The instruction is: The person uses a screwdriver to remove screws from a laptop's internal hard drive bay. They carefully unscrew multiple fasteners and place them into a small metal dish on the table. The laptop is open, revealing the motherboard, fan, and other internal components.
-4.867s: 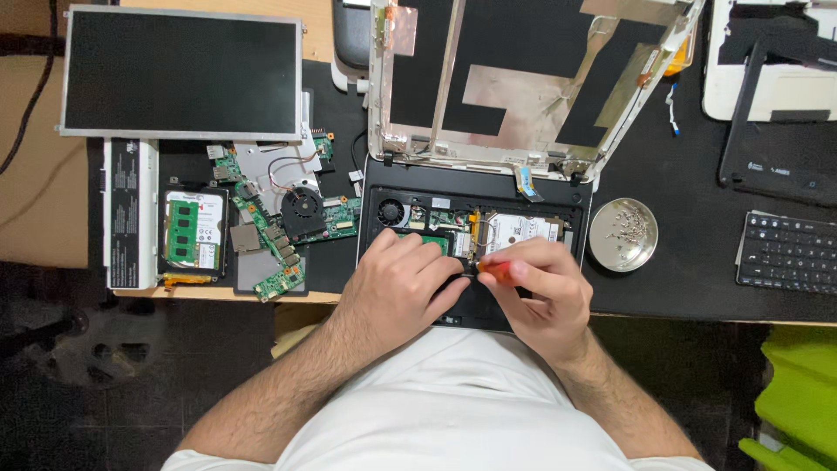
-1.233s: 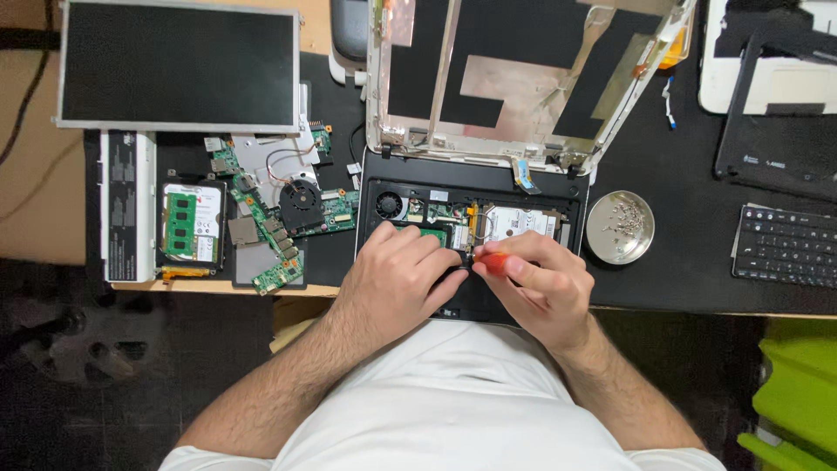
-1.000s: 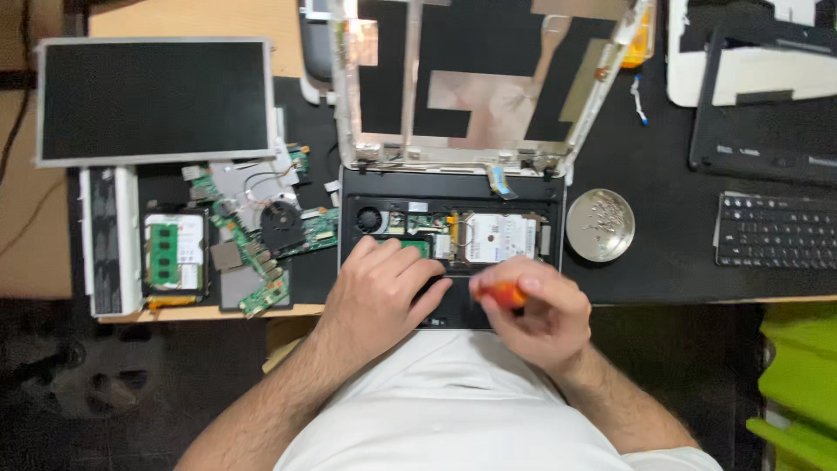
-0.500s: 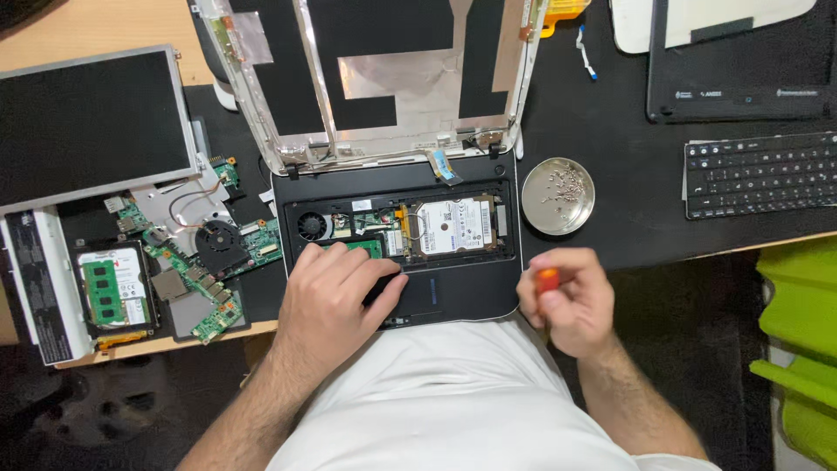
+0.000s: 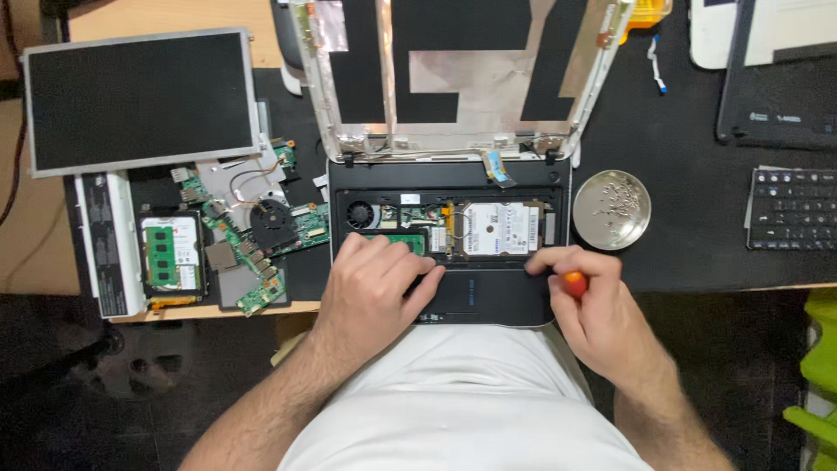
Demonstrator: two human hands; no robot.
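Observation:
An opened black laptop base (image 5: 488,296) lies at the table's front edge, its bare lid frame (image 5: 462,78) tipped back. Inside show a silver hard drive (image 5: 493,228), a small fan (image 5: 360,213) and a green board. My left hand (image 5: 377,288) rests flat on the base's left palm area, fingers spread over the green board. My right hand (image 5: 593,305) is closed on a red-handled screwdriver (image 5: 573,283) at the base's front right corner, beside the hard drive.
A round metal dish of screws (image 5: 612,209) sits right of the laptop. Left are a loose screen panel (image 5: 139,100), a green motherboard with fan (image 5: 261,231) and a memory module in a bay (image 5: 170,255). A keyboard (image 5: 792,209) lies far right.
My right hand with the screwdriver has drawn back from over the hard drive to the base's front right corner. The left hand stays on the base. The view shifted.

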